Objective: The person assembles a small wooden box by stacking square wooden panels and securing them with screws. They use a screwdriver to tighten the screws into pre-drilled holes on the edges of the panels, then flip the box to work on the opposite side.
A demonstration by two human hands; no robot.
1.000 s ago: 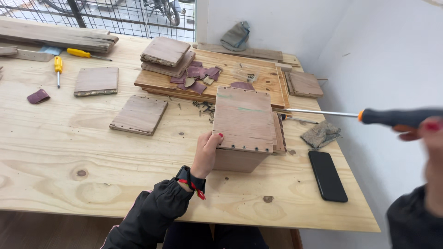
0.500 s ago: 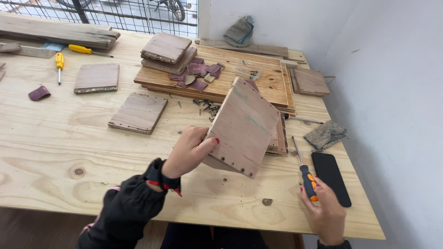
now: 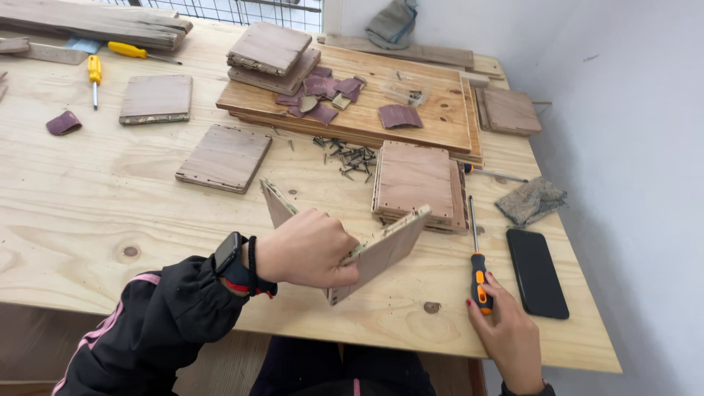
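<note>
Item in hand: your left hand [image 3: 312, 249] is closed around a partly taken-apart wooden box [image 3: 367, 249], tilted above the near edge of the workbench [image 3: 88, 213], in front of the stacked panels [image 3: 416, 183]. Your right hand [image 3: 510, 334] rests on the bench with fingertips touching the orange-and-black screwdriver [image 3: 477, 257], not yet wrapped round it, beside the black phone [image 3: 537, 273]. Grip the handle fully and brace the box flat on the bench before prying; loose nails [image 3: 345, 155] lie near.

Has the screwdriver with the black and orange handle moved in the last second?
Yes. The screwdriver came down from mid-air at the right onto the table, beside the black phone, with the right hand on its handle.
</note>
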